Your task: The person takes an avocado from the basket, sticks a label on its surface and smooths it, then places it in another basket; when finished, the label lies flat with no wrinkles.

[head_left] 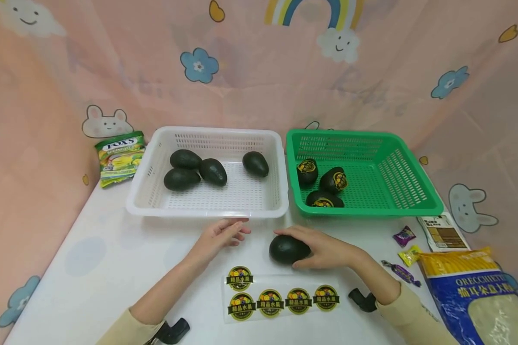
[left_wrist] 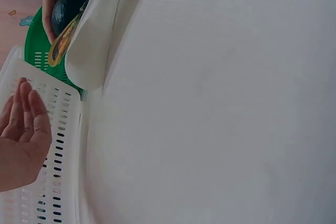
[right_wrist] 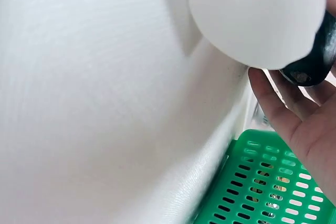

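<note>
My right hand holds a dark avocado from its right side, fingers over the top and thumb on the near side. In the right wrist view this avocado is partly hidden by the curled edge of a pale sheet. To its left, my left hand has loosely bent fingers with nothing in them, near the front rim of the white basket. In front of both hands lies a clear sticker sheet with several round black-and-gold stickers.
Several plain avocados lie in the white basket. Beside it, the green basket holds three stickered avocados. A green candy bag stands at left. Wrapped candies and a blue-and-yellow pasta bag lie at right.
</note>
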Available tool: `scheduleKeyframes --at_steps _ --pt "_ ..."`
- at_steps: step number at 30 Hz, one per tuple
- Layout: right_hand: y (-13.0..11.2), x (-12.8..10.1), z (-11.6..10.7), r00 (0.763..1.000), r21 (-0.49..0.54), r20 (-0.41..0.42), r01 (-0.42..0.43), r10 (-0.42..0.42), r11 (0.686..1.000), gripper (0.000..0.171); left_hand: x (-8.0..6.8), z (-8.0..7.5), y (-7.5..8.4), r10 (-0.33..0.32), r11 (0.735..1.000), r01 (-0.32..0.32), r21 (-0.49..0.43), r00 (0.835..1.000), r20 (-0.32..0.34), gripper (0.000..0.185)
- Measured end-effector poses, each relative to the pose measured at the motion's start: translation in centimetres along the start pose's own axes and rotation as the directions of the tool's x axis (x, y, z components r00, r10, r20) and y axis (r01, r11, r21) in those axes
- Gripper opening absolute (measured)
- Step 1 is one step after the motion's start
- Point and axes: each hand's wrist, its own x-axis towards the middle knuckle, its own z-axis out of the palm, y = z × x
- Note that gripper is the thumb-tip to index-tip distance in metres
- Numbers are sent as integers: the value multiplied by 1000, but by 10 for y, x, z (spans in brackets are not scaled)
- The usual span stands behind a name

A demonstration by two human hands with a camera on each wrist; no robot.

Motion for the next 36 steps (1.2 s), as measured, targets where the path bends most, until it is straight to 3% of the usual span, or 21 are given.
scheduleKeyframes --at_steps 2,3,6,9,11,18,26,36 --pt "-1 -1 0 1000 -7 4 -12 12 1000 83 -9 -1 -2 17 984 -30 176 997 74 46" --pt "-2 -1 0 1000 -12 5 -17 17 1000 83 -15 -2 -3 22 962 -53 268 993 114 48" --pt "-3 -2 0 1000 -19 12 -25 25 1000 83 -31 -3 -8 30 855 -134 501 977 209 55" --pt "-4 -3 0 1000 -24 16 -26 26 999 85 -43 -2 -11 38 771 -198 605 963 267 56" --pt "-4 -4 -1 999 -25 21 -27 28 999 86 -47 0 -13 46 747 -215 630 961 273 51" --pt "-9 -4 -1 999 -20 24 -34 34 999 85 -44 4 -13 66 784 -207 585 965 253 30" --pt "-11 2 4 1000 -14 12 -10 10 1000 76 -39 3 -13 76 818 -206 537 964 254 22" --pt "-12 2 3 999 11 20 -34 34 999 79 -36 4 -12 61 836 -182 518 968 242 17"
